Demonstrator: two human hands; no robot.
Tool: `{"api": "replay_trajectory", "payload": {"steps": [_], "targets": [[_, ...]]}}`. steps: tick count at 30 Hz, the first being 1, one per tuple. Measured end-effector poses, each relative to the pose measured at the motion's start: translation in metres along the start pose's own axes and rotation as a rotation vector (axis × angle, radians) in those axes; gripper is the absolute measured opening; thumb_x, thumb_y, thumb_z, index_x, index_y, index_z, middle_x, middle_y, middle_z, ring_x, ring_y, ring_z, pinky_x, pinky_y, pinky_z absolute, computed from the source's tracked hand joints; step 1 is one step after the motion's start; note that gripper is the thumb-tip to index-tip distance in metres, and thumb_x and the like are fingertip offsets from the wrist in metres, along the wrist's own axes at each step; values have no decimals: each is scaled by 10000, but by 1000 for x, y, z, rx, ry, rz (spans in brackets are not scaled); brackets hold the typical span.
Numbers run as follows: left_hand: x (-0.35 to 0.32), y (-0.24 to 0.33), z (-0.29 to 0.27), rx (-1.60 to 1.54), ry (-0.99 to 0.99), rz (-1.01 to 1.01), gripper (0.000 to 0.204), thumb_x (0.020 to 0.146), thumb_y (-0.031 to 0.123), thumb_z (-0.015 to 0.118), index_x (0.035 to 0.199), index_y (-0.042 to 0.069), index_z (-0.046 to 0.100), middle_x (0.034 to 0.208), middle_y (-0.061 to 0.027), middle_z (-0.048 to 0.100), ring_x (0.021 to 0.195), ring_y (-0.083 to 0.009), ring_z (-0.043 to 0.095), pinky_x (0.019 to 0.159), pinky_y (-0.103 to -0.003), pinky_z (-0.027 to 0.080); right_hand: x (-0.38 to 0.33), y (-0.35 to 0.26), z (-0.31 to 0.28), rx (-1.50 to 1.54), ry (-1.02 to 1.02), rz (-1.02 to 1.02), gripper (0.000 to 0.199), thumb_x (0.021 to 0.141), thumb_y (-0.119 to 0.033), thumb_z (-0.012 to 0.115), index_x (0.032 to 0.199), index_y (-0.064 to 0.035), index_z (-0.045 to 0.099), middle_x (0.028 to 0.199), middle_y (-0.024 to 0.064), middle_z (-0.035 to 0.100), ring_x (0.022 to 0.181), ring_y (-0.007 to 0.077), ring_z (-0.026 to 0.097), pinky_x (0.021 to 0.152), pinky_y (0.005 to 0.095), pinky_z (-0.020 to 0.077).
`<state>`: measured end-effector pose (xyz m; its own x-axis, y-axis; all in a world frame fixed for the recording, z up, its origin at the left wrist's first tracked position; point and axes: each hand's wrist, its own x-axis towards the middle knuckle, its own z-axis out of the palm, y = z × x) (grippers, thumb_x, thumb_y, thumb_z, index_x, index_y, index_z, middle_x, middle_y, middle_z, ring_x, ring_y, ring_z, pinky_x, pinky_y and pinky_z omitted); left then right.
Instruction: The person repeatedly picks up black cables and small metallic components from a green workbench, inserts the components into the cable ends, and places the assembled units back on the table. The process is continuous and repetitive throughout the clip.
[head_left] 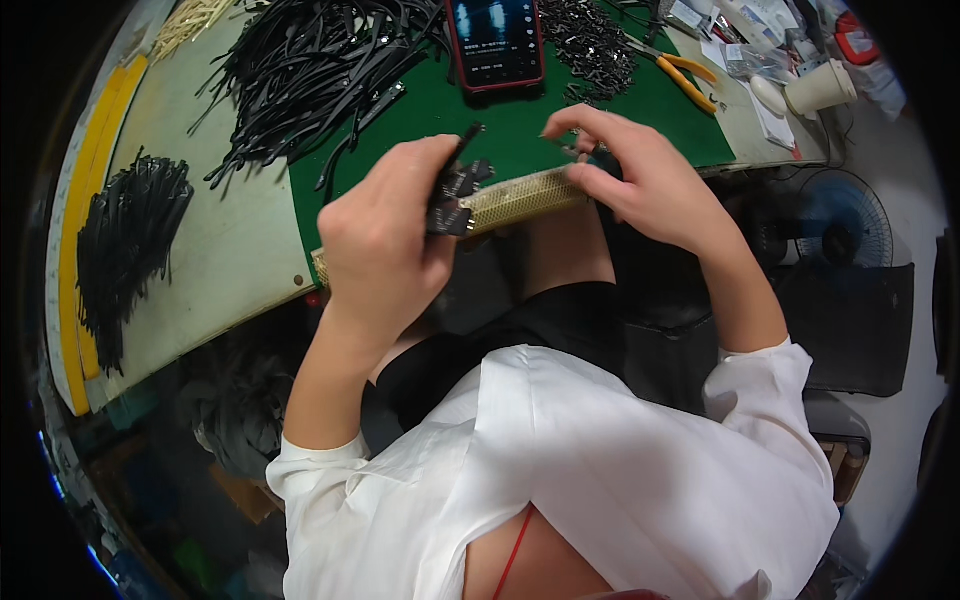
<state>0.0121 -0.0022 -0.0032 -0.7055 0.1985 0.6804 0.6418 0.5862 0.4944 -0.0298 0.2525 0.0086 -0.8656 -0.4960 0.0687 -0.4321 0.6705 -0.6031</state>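
Note:
My left hand (382, 215) is closed round a small bunch of black strips (452, 198), held just over the table's near edge. The strips have blocky black ends with small shiny metal bits. To the right, my right hand (632, 172) is curled, thumb and forefinger round something small and dark that I cannot make out. A gold-coloured mesh-like edging (525, 200) runs along the table front below both hands. Beyond my left hand lies a big heap of black strips (320, 70); a heap of small black parts (590, 50) lies beyond my right hand.
A phone (497, 45) in a red case stands at the back of the green mat (430, 115). Orange-handled pliers (688, 82) lie to the right, near a white cup (820, 88). Another bundle of black strips (130, 240) lies left, beside a yellow strip (75, 210). A fan (845, 220) is lower right.

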Motion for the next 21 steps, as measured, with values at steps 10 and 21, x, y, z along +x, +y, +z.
{"api": "replay_trajectory", "payload": {"steps": [10, 21], "targets": [[3, 2, 7, -38, 12, -6, 407, 701, -112, 646, 1093, -1, 651, 904, -153, 696, 761, -290, 706, 680, -315, 545, -2, -66, 12, 1193, -155, 282, 343, 969, -200, 601, 1287, -100, 522, 907, 32, 574, 487, 54, 547, 393, 172, 372], [2, -5, 1, 55, -105, 18, 428, 636, -89, 642, 1053, 5, 651, 886, -157, 692, 750, -317, 695, 673, -345, 548, 1, -59, 49, 528, 254, -20, 310, 962, -136, 579, 1207, -10, 436, 718, 116, 639, 511, 232, 614, 450, 307, 434]]}}
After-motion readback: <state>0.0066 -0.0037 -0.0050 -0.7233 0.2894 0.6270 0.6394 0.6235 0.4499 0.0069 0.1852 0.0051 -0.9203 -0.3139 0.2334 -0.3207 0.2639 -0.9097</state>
